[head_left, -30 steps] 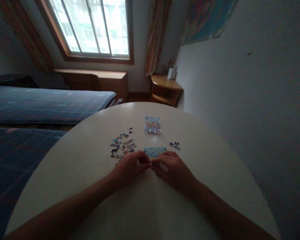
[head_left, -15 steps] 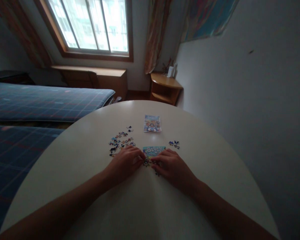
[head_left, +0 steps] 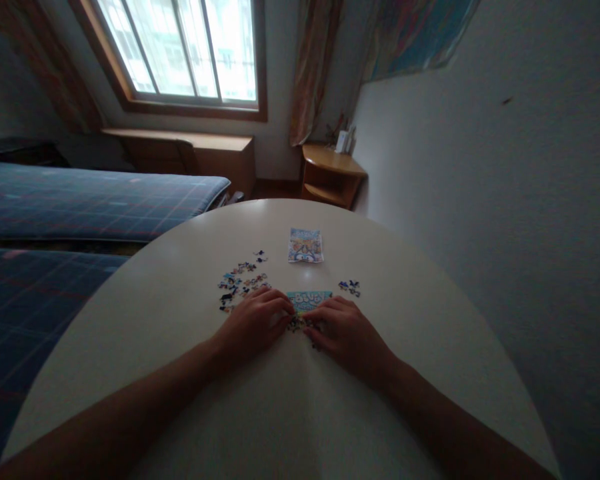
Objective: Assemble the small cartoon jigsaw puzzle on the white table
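A partly joined jigsaw puzzle (head_left: 309,301) lies on the round table, its upper strip blue with large pale letters. My left hand (head_left: 260,319) is closed at its left edge, thumb and fingers bent together on the puzzle. From the right, my right hand (head_left: 345,330) rests on the lower right part with curled fingers gripping it there. Small pieces (head_left: 296,325) show between the fingertips, too small to make out one by one. Both hands cover part of the puzzle's sides.
Loose jigsaw pieces (head_left: 240,283) are scattered left of the puzzle, and a smaller group (head_left: 350,287) lies to its right. Beyond it is a printed picture packet (head_left: 305,246). The white round table (head_left: 290,413) stands beside a bed (head_left: 95,203) and a wall (head_left: 455,200).
Both hands stay at the puzzle. The left fingertips have shifted slightly to the right along its edge; the loose pieces and packet lie as before.
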{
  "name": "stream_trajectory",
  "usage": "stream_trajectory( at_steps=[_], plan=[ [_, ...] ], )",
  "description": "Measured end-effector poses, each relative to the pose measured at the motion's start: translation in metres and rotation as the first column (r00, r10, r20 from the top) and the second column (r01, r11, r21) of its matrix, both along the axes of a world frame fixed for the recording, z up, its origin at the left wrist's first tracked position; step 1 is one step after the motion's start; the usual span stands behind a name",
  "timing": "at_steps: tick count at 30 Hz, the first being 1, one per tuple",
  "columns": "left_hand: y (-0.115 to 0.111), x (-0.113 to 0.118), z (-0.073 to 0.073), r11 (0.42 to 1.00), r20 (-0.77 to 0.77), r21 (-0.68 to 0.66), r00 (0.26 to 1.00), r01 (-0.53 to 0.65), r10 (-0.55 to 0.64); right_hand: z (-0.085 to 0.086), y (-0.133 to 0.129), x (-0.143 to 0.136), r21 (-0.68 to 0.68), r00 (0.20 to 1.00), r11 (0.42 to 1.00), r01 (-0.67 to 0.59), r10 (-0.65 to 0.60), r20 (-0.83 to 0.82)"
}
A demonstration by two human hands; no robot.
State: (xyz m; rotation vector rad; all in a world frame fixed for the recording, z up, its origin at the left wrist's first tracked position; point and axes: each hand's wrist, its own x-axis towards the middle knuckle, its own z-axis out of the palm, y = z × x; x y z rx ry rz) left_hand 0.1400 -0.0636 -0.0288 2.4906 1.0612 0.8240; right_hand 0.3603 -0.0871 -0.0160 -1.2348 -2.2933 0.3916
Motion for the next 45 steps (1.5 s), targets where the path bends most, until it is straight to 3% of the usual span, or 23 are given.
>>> stream_trajectory(
  at_steps=[7, 12, 16, 19, 25, 30, 38, 45],
  plan=[
    [-0.008, 0.006, 0.003, 0.997, 0.094, -0.071, 0.995, -0.027, 0.034, 0.002, 0.002, 0.002, 0.047, 0.989, 0.999, 0.005, 0.002, -0.145],
    [-0.012, 0.011, 0.003, 0.983, 0.168, -0.161, 0.979, -0.088, 0.115, 0.006, -0.001, 0.001, 0.010, 0.967, 0.993, 0.116, -0.110, -0.228],
    [-0.013, 0.014, 0.000, 0.971, 0.210, -0.222, 0.968, -0.093, 0.140, 0.006, -0.002, -0.004, -0.005, 0.953, 0.997, 0.073, -0.071, -0.294],
    [-0.014, 0.016, 0.000, 0.966, 0.241, -0.253, 0.963, -0.055, 0.118, 0.004, -0.002, -0.008, -0.070, 0.929, 0.992, 0.105, -0.123, -0.349],
    [-0.014, 0.017, 0.006, 0.921, 0.301, -0.375, 0.925, -0.108, 0.231, 0.002, -0.004, -0.010, -0.094, 0.923, 0.995, 0.044, -0.076, -0.378],
    [-0.012, 0.017, 0.004, 0.878, 0.387, -0.477, 0.890, -0.030, 0.240, 0.002, -0.003, -0.009, -0.070, 0.922, 0.997, -0.031, 0.001, -0.386],
    [-0.014, 0.018, 0.004, 0.839, 0.450, -0.540, 0.865, 0.066, 0.221, 0.003, -0.003, -0.008, -0.094, 0.915, 0.993, 0.065, -0.097, -0.392],
    [-0.018, 0.018, 0.011, 0.860, 0.361, -0.510, 0.907, -0.002, 0.217, 0.003, -0.002, -0.005, -0.077, 0.910, 0.993, 0.094, -0.118, -0.398]
  ],
)
